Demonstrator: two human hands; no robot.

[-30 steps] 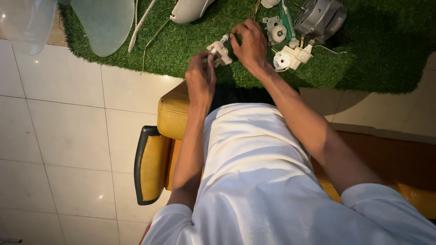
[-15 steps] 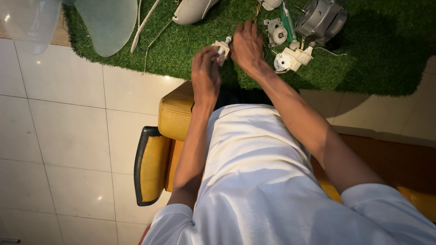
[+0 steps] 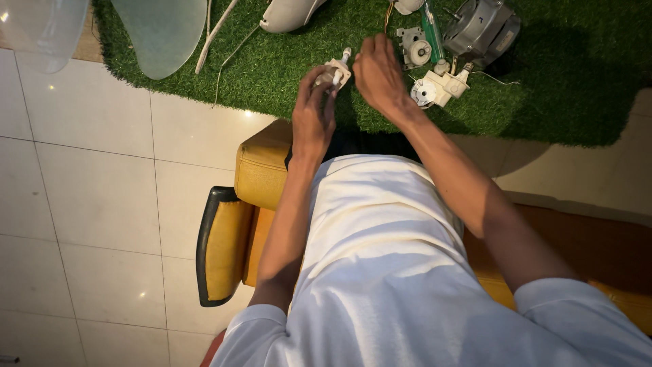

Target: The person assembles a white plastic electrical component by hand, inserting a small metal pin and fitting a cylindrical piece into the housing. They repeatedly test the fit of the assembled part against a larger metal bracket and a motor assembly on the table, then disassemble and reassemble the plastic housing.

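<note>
Head view, looking down over your white shirt to a green turf mat (image 3: 564, 88) laid on pale floor tiles (image 3: 95, 190). Your left hand (image 3: 312, 119) is clenched around a small beige plastic part (image 3: 334, 70), held up over the near edge of the mat; a short white shaft stands out of the part's top. Your right hand (image 3: 379, 75) hovers just beside that part, fingers loosely curled and released, holding nothing; whether a fingertip touches the part cannot be told.

To the right of your right hand, on the mat, lies a white plastic gear assembly (image 3: 438, 87), close to your wrist. Behind it sit a small grey gear housing (image 3: 413, 46), a green-handled screwdriver (image 3: 431, 30) and a metal electric motor (image 3: 483, 30), all near one another. At the far edge lies a white moulded casing (image 3: 288, 13), with a thin white cord (image 3: 216, 34) running off it. Two translucent fan blades (image 3: 159, 34) lie at upper left, well apart from your hands. You are seated on a yellow cushioned stool (image 3: 261, 166).
</note>
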